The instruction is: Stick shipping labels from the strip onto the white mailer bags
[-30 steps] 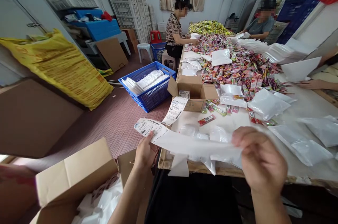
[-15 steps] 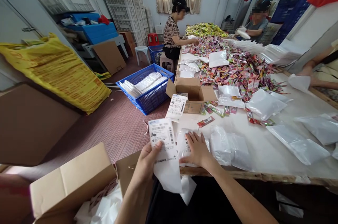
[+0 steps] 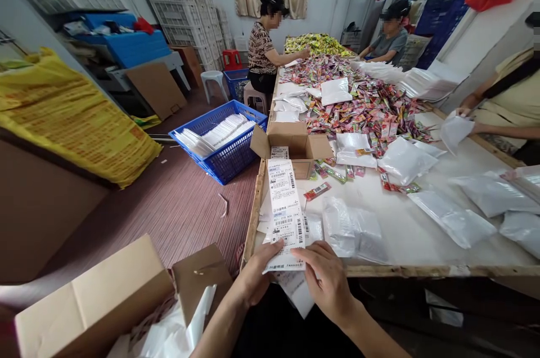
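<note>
Lower centre of frame: left hand (image 3: 258, 272) closed on the bottom left edge of a label strip (image 3: 285, 206), thumb on top of the paper. Right hand (image 3: 328, 279) meets the strip's bottom right corner, fingertips (image 3: 304, 256) on the printed face. Its thumb is hidden behind the paper, so this is probably a pinch.

The strip is a white run of barcoded labels. It stands nearly upright from the hands at the near edge of the table (image 3: 422, 271), and its top reaches a small open cardboard box (image 3: 295, 141) on the tabletop. More of the strip hangs below the hands.

Just right of the strip, clear plastic bags (image 3: 354, 228) lie flat. Past them, mid-frame, is a wide heap of coloured sachets (image 3: 363, 104).

Lower left: an open carton (image 3: 93, 301) with white material inside. Left of centre, on the floor, a blue basket (image 3: 219, 150) of white packets. Far left, a yellow sack (image 3: 71, 116).

Upper centre: two seated people (image 3: 259, 48) (image 3: 390, 37) at the table's far end. Right edge: another person's hand (image 3: 466, 113) on a white bag (image 3: 453, 130).
</note>
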`<state>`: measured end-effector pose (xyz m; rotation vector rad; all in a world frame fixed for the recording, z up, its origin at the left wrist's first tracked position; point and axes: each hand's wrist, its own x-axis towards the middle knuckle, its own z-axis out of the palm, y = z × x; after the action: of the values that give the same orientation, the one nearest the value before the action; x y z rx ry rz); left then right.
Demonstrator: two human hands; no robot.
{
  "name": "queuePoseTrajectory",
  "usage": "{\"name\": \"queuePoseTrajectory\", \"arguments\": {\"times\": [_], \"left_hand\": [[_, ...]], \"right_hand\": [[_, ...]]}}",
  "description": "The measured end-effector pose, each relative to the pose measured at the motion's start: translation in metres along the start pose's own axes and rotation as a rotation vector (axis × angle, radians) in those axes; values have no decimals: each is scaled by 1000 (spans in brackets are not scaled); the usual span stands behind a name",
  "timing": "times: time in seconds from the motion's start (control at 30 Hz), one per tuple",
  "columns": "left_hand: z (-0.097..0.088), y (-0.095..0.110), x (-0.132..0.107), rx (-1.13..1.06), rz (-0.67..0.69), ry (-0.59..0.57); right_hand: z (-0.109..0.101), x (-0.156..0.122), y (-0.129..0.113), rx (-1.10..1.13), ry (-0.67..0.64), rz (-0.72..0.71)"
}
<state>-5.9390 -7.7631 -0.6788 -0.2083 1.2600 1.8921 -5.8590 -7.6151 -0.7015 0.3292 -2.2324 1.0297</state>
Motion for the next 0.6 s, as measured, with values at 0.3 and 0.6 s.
{"name": "queuePoseTrajectory", "arguments": {"times": [0.3,0.6], "left_hand": [[13,-6,6,-223,114,212],[-5,10,22,-277,256,405]], "right_hand": [[-21,3,-26,8,-11,106],[-107,16,95,-198,540,403]]}}
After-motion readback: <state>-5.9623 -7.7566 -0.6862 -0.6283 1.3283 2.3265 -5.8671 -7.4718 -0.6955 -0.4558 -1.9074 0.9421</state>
